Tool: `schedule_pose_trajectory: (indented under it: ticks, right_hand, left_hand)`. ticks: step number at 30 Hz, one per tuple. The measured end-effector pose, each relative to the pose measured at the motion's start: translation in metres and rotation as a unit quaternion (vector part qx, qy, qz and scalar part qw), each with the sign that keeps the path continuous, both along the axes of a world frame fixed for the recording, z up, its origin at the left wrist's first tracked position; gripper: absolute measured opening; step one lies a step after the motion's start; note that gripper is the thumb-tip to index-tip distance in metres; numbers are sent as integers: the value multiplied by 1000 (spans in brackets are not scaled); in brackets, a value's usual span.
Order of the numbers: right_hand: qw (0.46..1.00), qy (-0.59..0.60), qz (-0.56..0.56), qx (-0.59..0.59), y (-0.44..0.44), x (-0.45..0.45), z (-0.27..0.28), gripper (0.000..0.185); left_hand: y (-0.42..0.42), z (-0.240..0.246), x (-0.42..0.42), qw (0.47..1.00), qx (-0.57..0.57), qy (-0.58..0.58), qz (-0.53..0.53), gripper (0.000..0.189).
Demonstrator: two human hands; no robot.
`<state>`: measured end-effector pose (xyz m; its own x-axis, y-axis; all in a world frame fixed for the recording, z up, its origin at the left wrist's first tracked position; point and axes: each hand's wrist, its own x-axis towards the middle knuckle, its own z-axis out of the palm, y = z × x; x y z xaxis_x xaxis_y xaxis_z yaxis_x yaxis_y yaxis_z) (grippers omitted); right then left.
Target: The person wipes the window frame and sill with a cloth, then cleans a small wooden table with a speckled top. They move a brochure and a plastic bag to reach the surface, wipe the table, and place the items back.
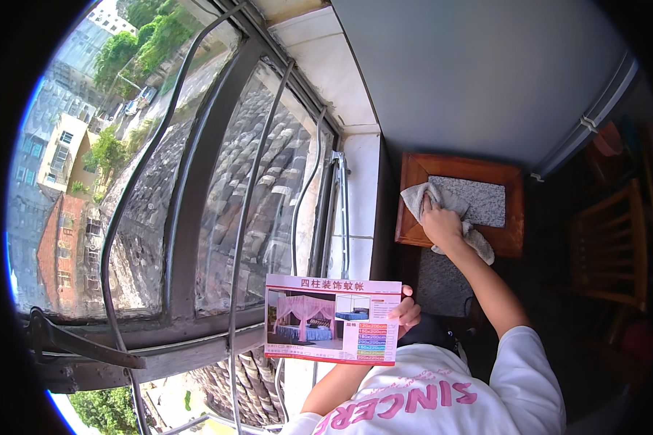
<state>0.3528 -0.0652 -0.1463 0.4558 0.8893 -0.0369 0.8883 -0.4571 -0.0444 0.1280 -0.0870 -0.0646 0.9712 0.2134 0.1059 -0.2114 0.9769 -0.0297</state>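
My left hand (406,314) grips the right edge of a printed card (305,321), which shows a four-poster bed with a pink net and bears writing. The card is held up in front of my chest, close to the camera. My right hand (442,222) has its fingers pressed into a crumpled grey cloth (416,200). That cloth lies over the left part of a wooden-framed panel (462,164) with a speckled grey inset (481,198). One end of the cloth hangs past the panel's near edge.
On the left is a metal-framed window (188,163) with bent bars (250,190) and tiled roofs outside. White tiles (356,185) line the sill. A large grey flat surface (484,70) stands beyond the panel. A wooden chair (612,244) is in shadow at the right.
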Motion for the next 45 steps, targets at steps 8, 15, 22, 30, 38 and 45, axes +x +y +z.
schedule_pose_trajectory:
  ticks: [8, 15, 22, 30, 38, 45]
  right_hand:
    - [997, 45, -56, -7, -39, 19, 7, 46]
    - [968, 4, -246, -44, -117, 107, 0, 47]
    - [957, 30, -273, -90, -114, 110, 7, 49]
    - [996, 68, -49, -41, -31, 17, 6, 50]
    - [986, 146, -78, 13, -29, 1, 9, 44]
    - [970, 84, -223, -43, -90, 80, 5, 46]
  left_hand:
    - [4, -3, -6, 1000, -12, 9, -5, 48]
    - [8, -11, -6, 998, -62, -12, -6, 51]
    - [18, -17, -10, 998, -67, 11, -3, 55]
    - [26, -1, -16, 993, -88, 72, 33, 62]
    - [26, -1, -23, 991, -76, 101, 50, 65]
    - [29, -6, -26, 994, -70, 70, 50, 66]
